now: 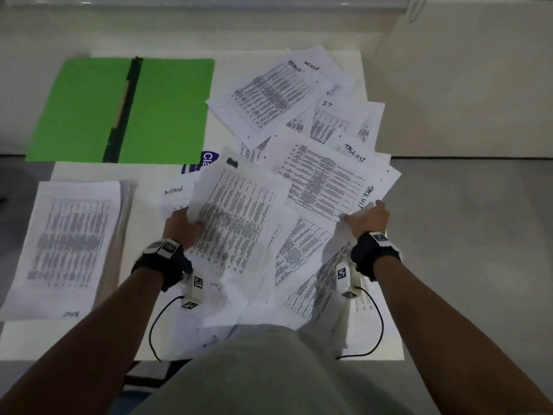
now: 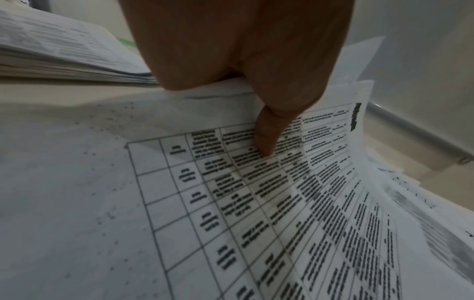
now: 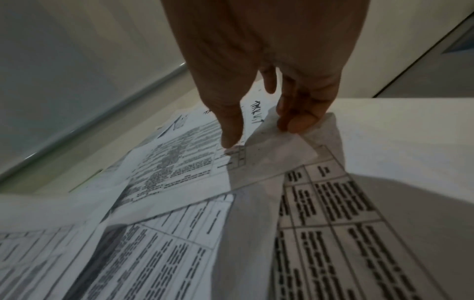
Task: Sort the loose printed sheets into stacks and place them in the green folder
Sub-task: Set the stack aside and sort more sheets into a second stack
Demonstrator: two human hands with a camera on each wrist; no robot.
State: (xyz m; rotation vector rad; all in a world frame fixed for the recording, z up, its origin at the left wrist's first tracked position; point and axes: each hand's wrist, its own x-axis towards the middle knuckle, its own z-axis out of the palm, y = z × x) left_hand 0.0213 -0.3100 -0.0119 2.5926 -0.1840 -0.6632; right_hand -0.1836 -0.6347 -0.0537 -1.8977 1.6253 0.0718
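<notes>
The green folder point(image 1: 119, 109) lies open at the table's far left. A squared stack of printed sheets point(image 1: 68, 244) sits at the near left and shows in the left wrist view as the stack point(image 2: 64, 54). Loose printed sheets point(image 1: 299, 115) cover the middle and right in a jumble. My left hand point(image 1: 182, 226) pinches a table-printed sheet point(image 1: 236, 223) by its left edge and holds it raised. Its thumb point(image 2: 266, 138) lies on top of that sheet point(image 2: 256, 203). My right hand point(image 1: 366, 215) holds the raised corner of another sheet point(image 3: 333, 203), beside a sheet marked "TASK LIST" point(image 1: 323, 181).
The white table point(image 1: 149, 175) ends just right of the paper pile, with grey floor point(image 1: 478, 235) beyond. A blue-and-white label point(image 1: 206, 163) peeks out under the papers near the folder. Cables point(image 1: 155, 330) from the wrist cameras trail over the near edge.
</notes>
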